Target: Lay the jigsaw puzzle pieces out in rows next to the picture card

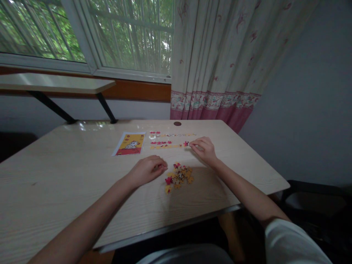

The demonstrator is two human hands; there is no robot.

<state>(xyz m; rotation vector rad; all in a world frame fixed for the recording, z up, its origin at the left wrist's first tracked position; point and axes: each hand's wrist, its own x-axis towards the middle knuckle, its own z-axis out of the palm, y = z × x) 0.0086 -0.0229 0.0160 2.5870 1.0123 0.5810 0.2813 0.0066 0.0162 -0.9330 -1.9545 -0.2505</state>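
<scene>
My right hand (pixel 205 149) reaches over the table past the loose pile, thumb and forefinger pinched at the edge of a red, white and dark jigsaw puzzle piece (pixel 186 143). Curled on the tabletop, my left hand (pixel 148 169) has its fingertips drawn together left of the pile; whatever they may hold is hidden. A heap of jigsaw puzzle pieces (pixel 180 175), mostly yellow with some red and white, lies between my forearms. Beyond it, sorted pieces form rows: a yellow row (pixel 165 147), a red row (pixel 161 142), a mixed row (pixel 176 135) and a short red pair (pixel 155 132).
A picture card (pixel 130 144) with a white animal on yellow and red lies left of the rows. The wooden table (pixel 68 176) has a round dark cap (pixel 177 124) at its back. A raised shelf (pixel 55 82) stands back left; a curtain (pixel 214 66) hangs behind.
</scene>
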